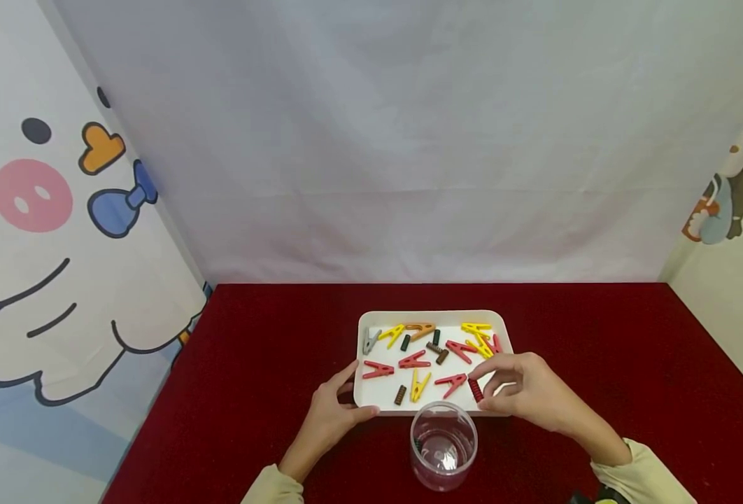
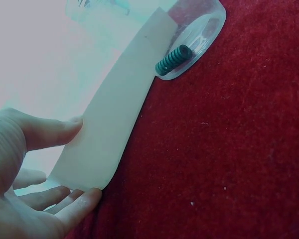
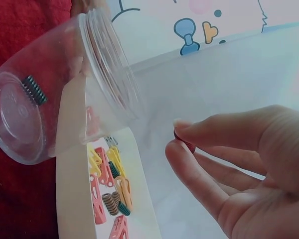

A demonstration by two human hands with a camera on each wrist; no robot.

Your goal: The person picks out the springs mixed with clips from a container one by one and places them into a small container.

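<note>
Red cloth [image 1: 264, 364]: it lies under the white tray [image 1: 374, 392].
White tray: it looks stiff and light, so it may slide if you push; its corner is a good place to hold.
Clear jar [image 1: 443, 480]: it stands just in front of the tray's near side; probably thin, smooth plastic, so press its wall gently.
Left hand [image 1: 330, 411]: your thumb and fingers are clamped around the tray's near left corner.
Right hand [image 1: 518, 383]: at the tray's right side, your thumb and index finger pinch the red coil spring [image 1: 476, 390].
Plastic clips [image 1: 384, 369]: they are spread over the tray's floor.
Red coil spring: above the tray's near right part; it should be light, stiff and not fragile, but can jump if squeezed end to end. Hold it across the middle coils.
Brown springs [image 1: 399, 395]: between the clips in the tray.
Dark green spring [image 2: 173, 60]: inside the jar, before the tray.
</note>
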